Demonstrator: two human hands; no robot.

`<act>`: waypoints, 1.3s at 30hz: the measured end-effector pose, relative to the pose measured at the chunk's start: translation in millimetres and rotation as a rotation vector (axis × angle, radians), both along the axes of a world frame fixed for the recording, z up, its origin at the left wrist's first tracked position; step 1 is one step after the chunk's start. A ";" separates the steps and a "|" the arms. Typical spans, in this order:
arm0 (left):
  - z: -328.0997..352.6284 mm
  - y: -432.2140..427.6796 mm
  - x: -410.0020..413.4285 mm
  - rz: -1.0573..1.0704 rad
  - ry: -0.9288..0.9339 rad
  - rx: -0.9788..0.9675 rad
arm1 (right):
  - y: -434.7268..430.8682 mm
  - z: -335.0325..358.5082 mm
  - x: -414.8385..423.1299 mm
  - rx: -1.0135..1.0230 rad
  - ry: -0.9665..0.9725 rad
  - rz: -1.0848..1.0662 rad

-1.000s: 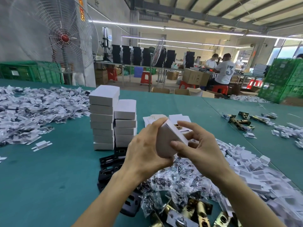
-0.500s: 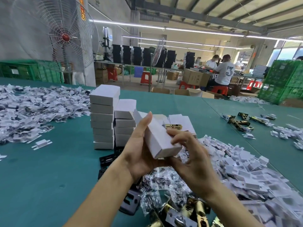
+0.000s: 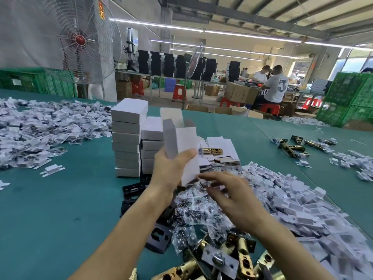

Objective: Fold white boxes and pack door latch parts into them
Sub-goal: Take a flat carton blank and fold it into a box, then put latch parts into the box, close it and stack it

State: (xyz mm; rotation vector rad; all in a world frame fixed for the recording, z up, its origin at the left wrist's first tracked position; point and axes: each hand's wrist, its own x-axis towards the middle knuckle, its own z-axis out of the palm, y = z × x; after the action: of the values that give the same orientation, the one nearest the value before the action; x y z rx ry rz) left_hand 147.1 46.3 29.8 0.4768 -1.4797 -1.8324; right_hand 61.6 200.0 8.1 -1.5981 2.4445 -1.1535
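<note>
My left hand (image 3: 171, 170) grips a folded white box (image 3: 182, 146) and holds it upright, its top flap open, above the table. My right hand (image 3: 232, 197) hovers open with spread fingers just below and right of the box, over a heap of small clear plastic bags (image 3: 193, 211) of parts. Brass door latches (image 3: 238, 257) lie at the near edge. Another brass latch (image 3: 212, 151) rests on flat white box blanks (image 3: 220, 146) behind the box.
Two stacks of closed white boxes (image 3: 129, 138) stand on the green table (image 3: 60, 209) to the left. Black plates (image 3: 133, 188) lie below them. White plastic parts are heaped at the right (image 3: 298, 201) and far left (image 3: 36, 134). More latches (image 3: 290, 146) lie far right. People work in the background.
My right hand has let go of the box and dropped down toward the bag heap. My left hand has turned the box upright, its open end now on top.
</note>
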 end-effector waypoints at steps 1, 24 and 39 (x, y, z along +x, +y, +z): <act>0.8 -2.2 1.4 0.006 0.004 -0.046 | 5.5 -2.5 -4.6 0.059 -0.018 -0.064; -25.7 -2.4 4.5 0.074 -0.204 -0.475 | 63.7 2.3 23.4 0.427 -0.132 0.105; -28.3 18.4 20.1 0.084 -0.238 -0.447 | 61.6 -20.7 62.6 0.432 0.207 -0.067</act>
State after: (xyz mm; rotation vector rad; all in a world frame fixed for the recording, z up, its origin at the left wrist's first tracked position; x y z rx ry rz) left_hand 167.2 64.8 1.6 0.5346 -1.9339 -1.3564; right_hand 124.2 261.6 -12.6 -1.5718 2.6447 -0.4281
